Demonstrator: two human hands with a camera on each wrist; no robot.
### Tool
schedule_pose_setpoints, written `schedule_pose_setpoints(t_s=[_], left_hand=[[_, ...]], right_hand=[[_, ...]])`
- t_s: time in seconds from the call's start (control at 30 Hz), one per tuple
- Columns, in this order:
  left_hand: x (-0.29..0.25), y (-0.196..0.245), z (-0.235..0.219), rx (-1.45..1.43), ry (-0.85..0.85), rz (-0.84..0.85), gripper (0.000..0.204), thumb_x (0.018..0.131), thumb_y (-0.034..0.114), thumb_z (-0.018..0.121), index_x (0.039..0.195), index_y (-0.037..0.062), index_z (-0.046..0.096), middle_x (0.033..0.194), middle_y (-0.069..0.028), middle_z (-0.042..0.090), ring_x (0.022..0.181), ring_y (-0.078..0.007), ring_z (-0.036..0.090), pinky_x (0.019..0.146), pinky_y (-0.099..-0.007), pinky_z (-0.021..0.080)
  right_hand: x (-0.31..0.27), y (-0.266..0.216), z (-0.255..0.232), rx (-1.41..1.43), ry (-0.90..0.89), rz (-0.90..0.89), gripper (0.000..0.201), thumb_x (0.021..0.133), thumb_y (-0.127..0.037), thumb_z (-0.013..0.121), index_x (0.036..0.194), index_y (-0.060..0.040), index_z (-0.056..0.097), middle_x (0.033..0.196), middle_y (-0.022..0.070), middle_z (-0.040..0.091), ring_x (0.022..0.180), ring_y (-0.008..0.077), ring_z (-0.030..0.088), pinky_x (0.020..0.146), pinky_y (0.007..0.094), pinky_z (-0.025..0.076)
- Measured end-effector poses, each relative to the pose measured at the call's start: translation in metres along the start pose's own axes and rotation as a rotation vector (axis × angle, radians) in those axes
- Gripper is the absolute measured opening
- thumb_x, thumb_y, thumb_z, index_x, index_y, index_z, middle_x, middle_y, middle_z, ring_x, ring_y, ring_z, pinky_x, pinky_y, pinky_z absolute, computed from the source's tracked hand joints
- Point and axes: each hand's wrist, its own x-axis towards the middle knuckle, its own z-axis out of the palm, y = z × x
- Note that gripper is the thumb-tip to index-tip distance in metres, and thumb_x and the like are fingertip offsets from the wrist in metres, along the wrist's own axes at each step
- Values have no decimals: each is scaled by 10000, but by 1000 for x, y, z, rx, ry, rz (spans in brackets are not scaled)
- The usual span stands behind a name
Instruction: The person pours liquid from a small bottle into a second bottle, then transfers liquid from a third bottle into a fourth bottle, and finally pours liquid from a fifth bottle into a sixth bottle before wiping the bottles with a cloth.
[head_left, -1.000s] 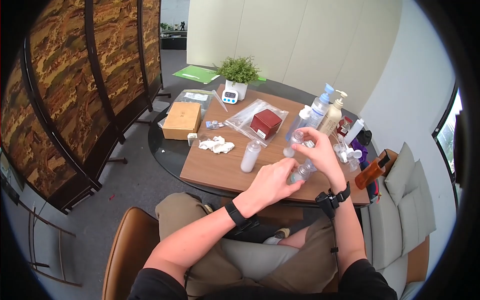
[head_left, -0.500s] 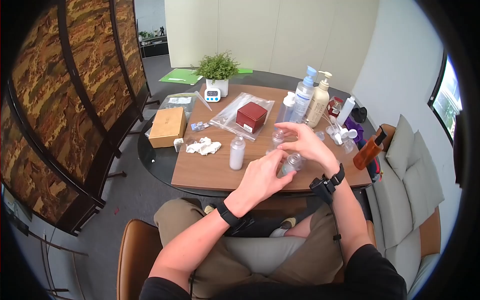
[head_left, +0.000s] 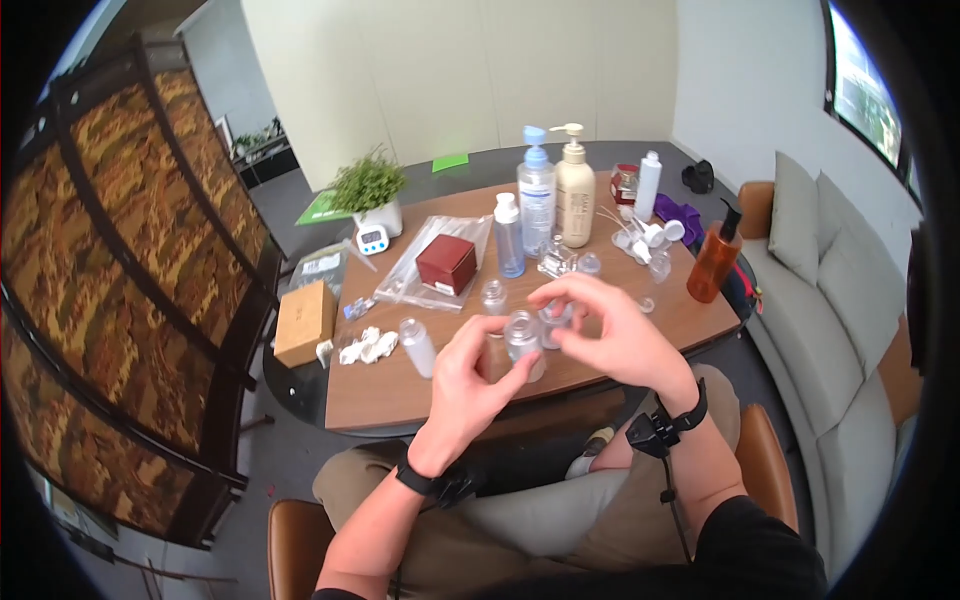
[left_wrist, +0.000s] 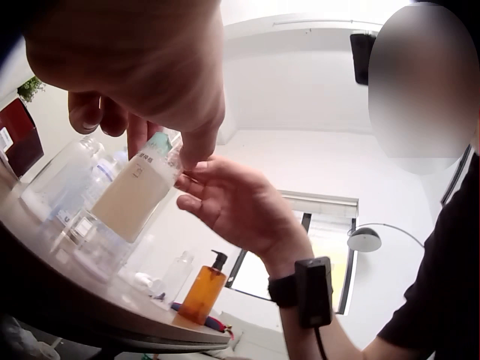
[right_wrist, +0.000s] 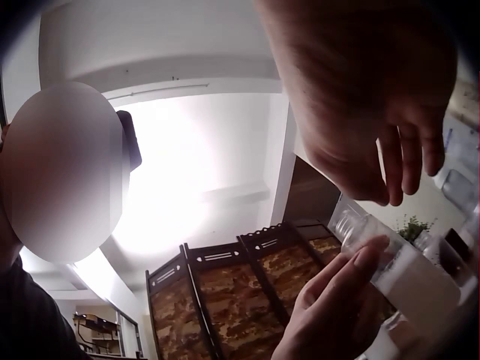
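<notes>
My left hand (head_left: pixel 468 385) holds a clear, open-necked bottle (head_left: pixel 522 338) between thumb and fingers, above the near part of the table. In the right wrist view, that bottle (right_wrist: pixel 416 281) is tilted, with whitish contents. My right hand (head_left: pixel 625 340) hovers just right of it, fingers bent loosely and thumb apart, with nothing visibly gripped in the right wrist view. Behind its fingers shows another clear bottle (head_left: pixel 553 328); any contact cannot be made out. A small clear bottle (head_left: pixel 494 296) and a whitish one (head_left: pixel 418 348) stand to the left.
Behind the hands stand a blue-topped pump bottle (head_left: pixel 537 205), a cream pump bottle (head_left: pixel 575 195) and a small spray bottle (head_left: pixel 508 240). A red box (head_left: pixel 447 264), crumpled tissue (head_left: pixel 368 346) and cardboard box (head_left: pixel 305 322) lie left. An amber bottle (head_left: pixel 713 265) stands right.
The head view has turned right, so the table items appear further left. The right hand's fingers have spread and moved away from the small clear bottle; the left hand has raised its bottle slightly.
</notes>
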Motion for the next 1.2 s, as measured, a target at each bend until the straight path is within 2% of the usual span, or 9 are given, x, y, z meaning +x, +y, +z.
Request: schedule_pose_setpoints(t_s=[0.13, 0.37, 0.53, 0.63, 0.77, 0.9, 1.07, 1.13, 1.2], left_hand=[[2, 19, 5, -156, -35, -110, 396, 942, 23, 918, 1300, 42, 750, 730, 127, 511, 637, 18, 385, 551, -236, 236], [28, 37, 55, -363, -23, -202, 379, 942, 41, 929, 1263, 9, 730, 774, 113, 565, 629, 22, 379, 550, -224, 237], [58, 56, 94, -414, -84, -163, 477, 1000, 45, 868, 1384, -18, 594, 1245, -108, 728, 666, -5, 505, 530, -185, 393], [62, 66, 116, -447, -70, -193, 418, 1112, 142, 738, 1452, -19, 555, 1314, -133, 729, 671, -40, 565, 475, -203, 437], [63, 55, 141, -415, -19, -166, 405, 1159, 256, 666, 1460, -2, 580, 1314, -124, 721, 691, -66, 593, 473, -215, 467], [64, 23, 171, -51, -109, -126, 452, 1096, 236, 757, 1448, -11, 618, 1356, -118, 737, 706, -39, 587, 461, -220, 437], [77, 13, 210, 67, -135, -113, 701, 950, 248, 907, 1504, -50, 600, 1403, -143, 743, 683, -108, 532, 667, -314, 502], [85, 8, 221, 110, -138, -74, 653, 940, 251, 916, 1451, -50, 642, 1337, -139, 769, 671, -111, 521, 654, -320, 494], [90, 4, 227, 155, -142, -42, 606, 931, 254, 925, 1397, -50, 684, 1271, -135, 795, 660, -114, 511, 640, -325, 486]], right_hand=[[-4, 2, -11, 55, -116, -17, 475, 942, -117, 834, 1393, -32, 715, 1264, 80, 765, 1158, 204, 691, 998, 365, 541], [-13, 12, -55, 111, -17, -93, 438, 901, -94, 840, 1310, 2, 718, 1223, 133, 784, 1147, 259, 750, 1021, 413, 587], [-22, 31, -92, 171, 111, -25, 483, 904, -147, 888, 1313, 25, 698, 1186, 143, 788, 1077, 240, 755, 961, 396, 600], [-27, 41, -112, 193, 135, 22, 528, 925, -147, 890, 1376, 22, 673, 1224, 81, 758, 1163, 196, 720, 1064, 384, 572], [-38, 45, -131, 67, 348, 93, 537, 889, -99, 859, 1383, 14, 680, 1219, 87, 752, 1147, 198, 708, 1022, 371, 572], [-51, 45, -151, -68, 491, 154, 516, 872, -113, 860, 1346, 30, 713, 1243, 106, 728, 1088, 211, 686, 964, 366, 581], [-53, 56, -155, -118, 582, 135, 509, 859, -115, 839, 1332, 26, 716, 1226, 112, 699, 1047, 222, 673, 922, 377, 592], [-50, 57, -152, -99, 661, 118, 467, 816, -90, 796, 1238, 91, 709, 1199, 244, 740, 1092, 362, 758, 970, 426, 606], [-48, 64, -151, -89, 657, 115, 465, 818, -86, 795, 1239, 89, 705, 1194, 248, 745, 1099, 369, 755, 977, 431, 606]])
